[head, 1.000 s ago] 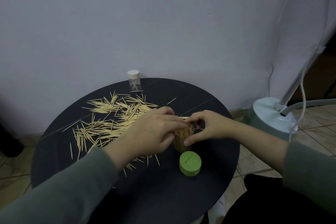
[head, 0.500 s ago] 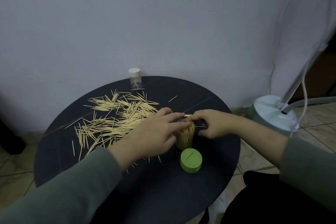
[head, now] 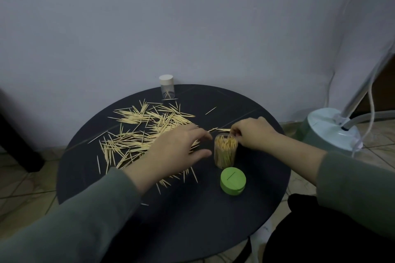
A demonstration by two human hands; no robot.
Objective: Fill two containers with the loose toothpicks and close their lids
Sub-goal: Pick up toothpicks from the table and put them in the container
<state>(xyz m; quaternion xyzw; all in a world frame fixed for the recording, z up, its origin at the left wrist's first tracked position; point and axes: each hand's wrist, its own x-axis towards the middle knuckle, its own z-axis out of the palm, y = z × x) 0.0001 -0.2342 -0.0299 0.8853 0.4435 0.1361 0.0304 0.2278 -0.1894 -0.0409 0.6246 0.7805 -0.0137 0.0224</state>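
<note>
Green lid (head: 233, 180) is lying nearest me on the black table (head: 192, 230); beyond it the clear container (head: 225, 150) is standing upright, packed with toothpicks. I am spreading my left hand (head: 177, 151) open, holding nothing, over the loose toothpicks (head: 145, 134), while my right hand (head: 254, 134) is curling its fingers by the far rim; what they are holding I cannot tell. Farthest, the white-capped container (head: 166, 86) is standing closed

Open container (head: 225, 151) upright on table (head: 192, 230), lid (head: 233, 180) before it, loose toothpicks (head: 145, 132) left, capped container (head: 166, 86) behind.

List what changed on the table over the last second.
The left hand let go of the open container and drew back leftward, fingers spread. The right hand stayed by its rim. Green lid, loose toothpicks and white-capped container unmoved.
</note>
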